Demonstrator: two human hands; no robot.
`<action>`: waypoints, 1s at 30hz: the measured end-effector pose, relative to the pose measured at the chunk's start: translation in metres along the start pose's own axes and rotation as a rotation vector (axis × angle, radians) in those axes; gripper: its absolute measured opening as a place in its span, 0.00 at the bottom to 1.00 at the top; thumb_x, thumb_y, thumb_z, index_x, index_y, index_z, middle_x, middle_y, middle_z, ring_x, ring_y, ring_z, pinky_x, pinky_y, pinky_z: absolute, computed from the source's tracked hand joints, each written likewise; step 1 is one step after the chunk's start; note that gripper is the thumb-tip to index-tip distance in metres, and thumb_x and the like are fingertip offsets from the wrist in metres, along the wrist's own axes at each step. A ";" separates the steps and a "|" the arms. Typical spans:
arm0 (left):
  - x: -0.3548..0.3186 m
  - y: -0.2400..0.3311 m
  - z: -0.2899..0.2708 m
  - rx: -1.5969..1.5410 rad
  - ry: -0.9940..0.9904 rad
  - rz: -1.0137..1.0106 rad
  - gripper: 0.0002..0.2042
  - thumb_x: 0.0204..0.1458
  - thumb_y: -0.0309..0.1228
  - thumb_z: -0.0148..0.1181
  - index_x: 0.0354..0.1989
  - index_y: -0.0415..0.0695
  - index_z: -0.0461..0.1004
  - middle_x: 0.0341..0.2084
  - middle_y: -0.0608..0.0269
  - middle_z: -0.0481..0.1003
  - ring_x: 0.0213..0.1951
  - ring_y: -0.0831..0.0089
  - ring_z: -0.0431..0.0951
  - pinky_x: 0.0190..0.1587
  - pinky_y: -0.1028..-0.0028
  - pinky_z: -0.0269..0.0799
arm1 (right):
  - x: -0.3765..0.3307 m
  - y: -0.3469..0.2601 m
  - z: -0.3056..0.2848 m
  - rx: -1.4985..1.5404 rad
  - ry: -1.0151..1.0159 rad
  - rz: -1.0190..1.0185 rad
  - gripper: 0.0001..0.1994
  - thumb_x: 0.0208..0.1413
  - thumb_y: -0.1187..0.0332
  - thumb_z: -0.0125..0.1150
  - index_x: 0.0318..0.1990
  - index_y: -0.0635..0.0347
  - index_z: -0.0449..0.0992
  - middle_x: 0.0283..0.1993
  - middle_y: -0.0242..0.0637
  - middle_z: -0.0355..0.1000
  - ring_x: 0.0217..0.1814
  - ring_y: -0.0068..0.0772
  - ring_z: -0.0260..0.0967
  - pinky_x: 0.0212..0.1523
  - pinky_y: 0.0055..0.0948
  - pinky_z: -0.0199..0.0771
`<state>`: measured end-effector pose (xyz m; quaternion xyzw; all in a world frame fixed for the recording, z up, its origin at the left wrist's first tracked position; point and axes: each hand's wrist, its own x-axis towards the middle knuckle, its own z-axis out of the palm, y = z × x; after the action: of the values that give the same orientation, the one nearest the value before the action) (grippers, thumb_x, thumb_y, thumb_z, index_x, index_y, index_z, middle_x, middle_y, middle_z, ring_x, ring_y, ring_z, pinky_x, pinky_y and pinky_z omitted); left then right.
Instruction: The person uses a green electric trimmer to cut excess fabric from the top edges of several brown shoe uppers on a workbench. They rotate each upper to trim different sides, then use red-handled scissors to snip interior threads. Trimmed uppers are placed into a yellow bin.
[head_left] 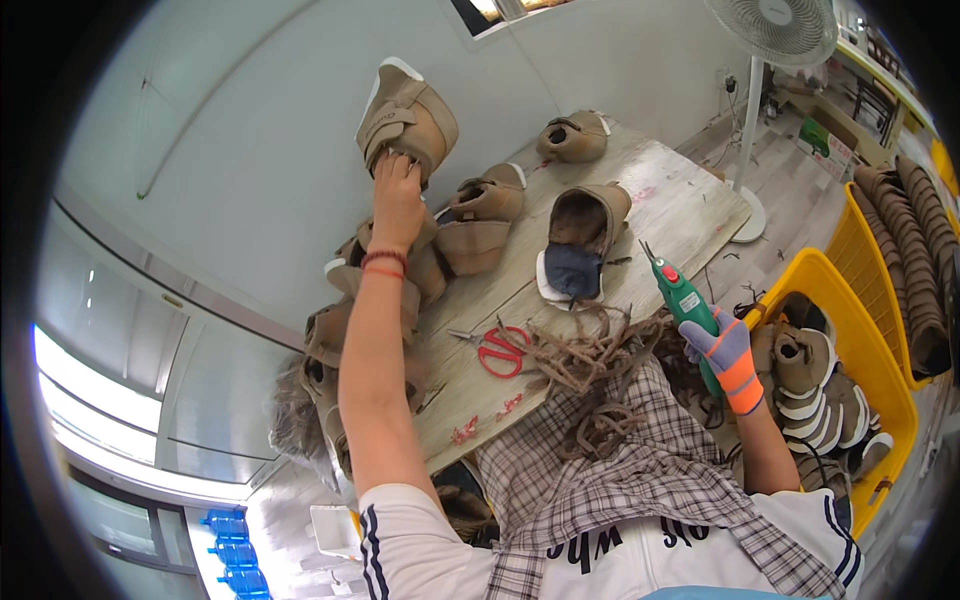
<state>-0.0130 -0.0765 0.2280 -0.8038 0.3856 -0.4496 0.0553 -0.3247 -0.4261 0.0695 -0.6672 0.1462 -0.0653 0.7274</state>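
- Shoe (405, 118): tan, unfinished upper, held up high at arm's length by left hand (396, 195), above the far-left edge of the bench (680, 195). Looks raised clear of the pile so it can be set on or picked off the top.
- Left fingers clamped on the shoe's lower edge near the opening; shoe sits directly above the fingers, touching them, toe end tilted up and away.
- Right hand (733, 355) wears a purple-and-orange glove, fingers wrapped shut round a green tool (685, 300) with a red button and a thin tip. Tip points up and away from the body, parked off the bench's right edge – likely kept ready and out of the way while the other hand handles the shoe.
- Shoe and tool are well apart.
- Pile (400, 270) of like shoes stacked just below the left wrist, along the bench's left edge; more stand further back.
- One shoe (580, 245) with dark lining lies open at bench centre.
- Red scissors (500, 350) near the front edge, beside a heap of brown trimmings (590, 355) spilling onto the checked apron.
- Yellow crate (850, 290) at right holds more shoes, within reach of the tool hand.
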 end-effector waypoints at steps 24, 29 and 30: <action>0.037 0.248 0.107 -1.810 -0.555 -1.050 0.14 0.42 0.15 0.54 0.40 0.33 0.72 0.33 0.59 0.75 0.34 0.69 0.74 0.42 0.73 0.70 | 0.016 0.021 -0.039 0.060 0.193 0.024 0.16 0.49 0.68 0.67 0.43 0.66 0.73 0.25 0.28 0.71 0.20 0.15 0.65 0.22 0.16 0.65; -0.018 0.159 0.041 -0.934 -0.751 0.058 0.11 0.36 0.14 0.54 0.30 0.39 0.75 0.31 0.62 0.77 0.39 0.65 0.73 0.42 0.67 0.67 | 0.010 0.018 -0.031 0.080 0.181 -0.008 0.15 0.50 0.69 0.66 0.43 0.66 0.72 0.26 0.29 0.71 0.20 0.15 0.65 0.22 0.16 0.65; -0.029 0.148 0.032 -0.742 -0.869 0.093 0.11 0.34 0.13 0.54 0.28 0.40 0.75 0.40 0.53 0.75 0.50 0.60 0.68 0.51 0.67 0.65 | 0.008 0.019 -0.027 0.076 0.175 -0.008 0.15 0.50 0.68 0.66 0.43 0.66 0.72 0.25 0.29 0.71 0.20 0.16 0.65 0.21 0.17 0.65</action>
<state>-0.0820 -0.1683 0.1247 -0.8627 0.4942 0.0903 -0.0574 -0.3276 -0.4525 0.0483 -0.6315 0.2040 -0.1315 0.7364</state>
